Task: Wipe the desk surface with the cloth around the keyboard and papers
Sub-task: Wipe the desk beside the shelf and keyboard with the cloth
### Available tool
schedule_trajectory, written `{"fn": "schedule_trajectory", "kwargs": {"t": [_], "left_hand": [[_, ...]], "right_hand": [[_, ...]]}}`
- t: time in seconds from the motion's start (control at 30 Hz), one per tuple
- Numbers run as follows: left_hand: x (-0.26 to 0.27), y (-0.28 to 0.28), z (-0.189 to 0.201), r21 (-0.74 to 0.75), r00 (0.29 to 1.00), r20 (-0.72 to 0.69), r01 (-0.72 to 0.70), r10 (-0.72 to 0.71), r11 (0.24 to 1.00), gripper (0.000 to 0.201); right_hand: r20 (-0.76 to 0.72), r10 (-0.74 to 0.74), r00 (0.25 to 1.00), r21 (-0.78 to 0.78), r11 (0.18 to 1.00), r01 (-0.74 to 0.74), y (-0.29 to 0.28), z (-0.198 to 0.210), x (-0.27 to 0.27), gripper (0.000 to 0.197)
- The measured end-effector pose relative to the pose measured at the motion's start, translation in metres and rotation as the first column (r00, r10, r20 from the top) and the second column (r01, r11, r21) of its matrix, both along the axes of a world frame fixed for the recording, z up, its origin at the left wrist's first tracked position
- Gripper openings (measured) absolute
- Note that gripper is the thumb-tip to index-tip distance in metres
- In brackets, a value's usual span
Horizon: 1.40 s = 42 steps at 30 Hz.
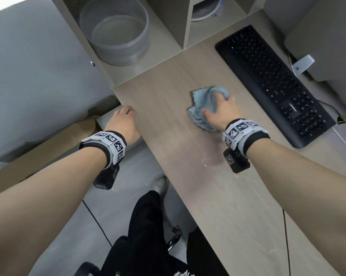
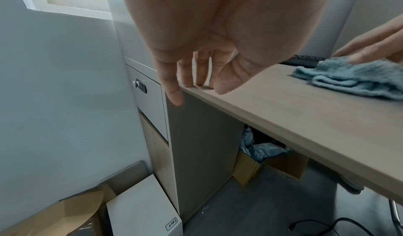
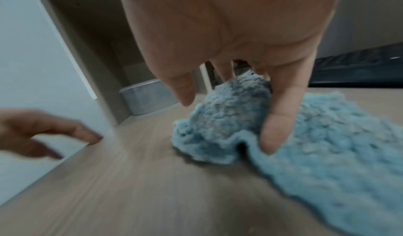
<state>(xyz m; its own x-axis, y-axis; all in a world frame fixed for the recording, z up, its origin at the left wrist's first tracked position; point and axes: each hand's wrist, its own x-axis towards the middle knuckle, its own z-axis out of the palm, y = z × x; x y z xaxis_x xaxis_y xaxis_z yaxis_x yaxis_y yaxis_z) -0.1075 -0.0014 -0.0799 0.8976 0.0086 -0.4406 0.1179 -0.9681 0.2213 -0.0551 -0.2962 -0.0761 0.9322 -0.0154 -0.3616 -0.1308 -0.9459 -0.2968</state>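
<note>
Cloth point(image 1: 205, 104) bunched under curled fingers of right hand point(image 1: 220, 110), on desk point(image 1: 168, 92); keyboard point(image 1: 271, 80) just right of this grip, unwiped surface leftward. Left hand point(image 1: 124, 122), relaxed, touches desk corner.

head view looks down; wrist views sit low, close, sharing the desk point(image 1: 168, 108) and cloth point(image 2: 353, 79).

Perhaps "T007" on white box label point(image 2: 171, 225)
</note>
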Motion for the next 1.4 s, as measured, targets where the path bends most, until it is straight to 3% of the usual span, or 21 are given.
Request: {"fn": "schedule_trajectory", "kwargs": {"t": [0.13, 0.23, 0.3, 0.37, 0.5, 0.57, 0.67, 0.77, 0.87, 0.97, 1.03, 1.13, 1.23, 1.4], "left_hand": [[0.001, 0.0, 0.003, 0.003, 1.0, -0.017, -0.003, 0.003, 1.0, 0.063], [0.001, 0.0, 0.005, 0.004, 1.0, -0.027, 0.003, -0.002, 1.0, 0.065], [0.002, 0.0, 0.006, -0.004, 1.0, -0.03, 0.0, -0.001, 1.0, 0.063], [0.004, 0.0, 0.007, -0.017, 0.999, -0.032, -0.013, 0.012, 1.0, 0.061], [0.009, 0.003, 0.005, -0.025, 0.999, -0.025, -0.038, 0.037, 0.999, 0.056], [0.011, 0.003, 0.002, -0.02, 0.999, -0.013, -0.04, 0.04, 0.999, 0.055], [0.013, 0.003, -0.002, -0.003, 0.999, -0.001, -0.044, 0.044, 0.999, 0.055], [0.016, 0.004, -0.003, 0.016, 0.999, 0.005, -0.034, 0.034, 0.999, 0.054], [0.021, 0.005, -0.001, 0.01, 0.999, -0.005, -0.035, 0.035, 0.999, 0.05], [0.027, 0.011, 0.0, -0.043, 0.997, 0.012, -0.07, 0.071, 0.997, 0.047], [0.031, 0.017, -0.001, -0.077, 0.993, 0.045, -0.101, 0.105, 0.992, 0.051], [0.036, 0.026, -0.001, -0.099, 0.987, 0.063, -0.138, 0.145, 0.986, 0.061], [0.041, 0.036, -0.004, -0.091, 0.99, 0.062, -0.12, 0.126, 0.989, 0.069], [0.048, 0.049, -0.01, -0.052, 0.993, 0.078, -0.083, 0.087, 0.995, 0.069]], "right_hand": [[-0.031, 0.315, 0.948, 0.009, 0.949, -0.315, 0.06, -0.019, -0.046, 0.059], [-0.087, 0.388, 0.918, 0.066, 0.921, -0.383, 0.084, -0.023, -0.064, 0.052], [-0.077, 0.334, 0.939, 0.157, 0.934, -0.32, 0.071, -0.023, -0.051, 0.041], [-0.025, 0.164, 0.986, 0.155, 0.975, -0.158, 0.041, -0.016, -0.029, 0.037], [0.034, -0.226, 0.973, -0.06, 0.972, 0.228, -0.036, 0.001, -0.002, 0.041], [0.009, -0.306, 0.952, -0.206, 0.931, 0.302, -0.055, 0.002, 0.0, 0.037], [-0.05, -0.189, 0.981, -0.276, 0.946, 0.169, -0.037, -0.007, -0.003, 0.045], [-0.066, 0.047, 0.997, -0.158, 0.986, -0.057, 0.008, -0.012, -0.016, 0.055], [0.016, 0.268, 0.963, 0.017, 0.963, -0.269, 0.034, -0.014, -0.031, 0.06], [0.067, 0.09, 0.994, 0.078, 0.992, -0.095, 0.021, -0.007, -0.004, 0.063], [0.087, -0.075, 0.993, 0.009, 0.997, 0.074, 0.002, -0.004, 0.026, 0.059], [0.03, -0.18, 0.983, -0.176, 0.967, 0.182, -0.011, -0.004, 0.061, 0.056], [-0.039, -0.178, 0.983, -0.215, 0.962, 0.166, 0.008, -0.013, 0.093, 0.049], [-0.032, 0.012, 0.999, -0.058, 0.998, -0.014, 0.083, -0.027, 0.105, 0.051]]}}
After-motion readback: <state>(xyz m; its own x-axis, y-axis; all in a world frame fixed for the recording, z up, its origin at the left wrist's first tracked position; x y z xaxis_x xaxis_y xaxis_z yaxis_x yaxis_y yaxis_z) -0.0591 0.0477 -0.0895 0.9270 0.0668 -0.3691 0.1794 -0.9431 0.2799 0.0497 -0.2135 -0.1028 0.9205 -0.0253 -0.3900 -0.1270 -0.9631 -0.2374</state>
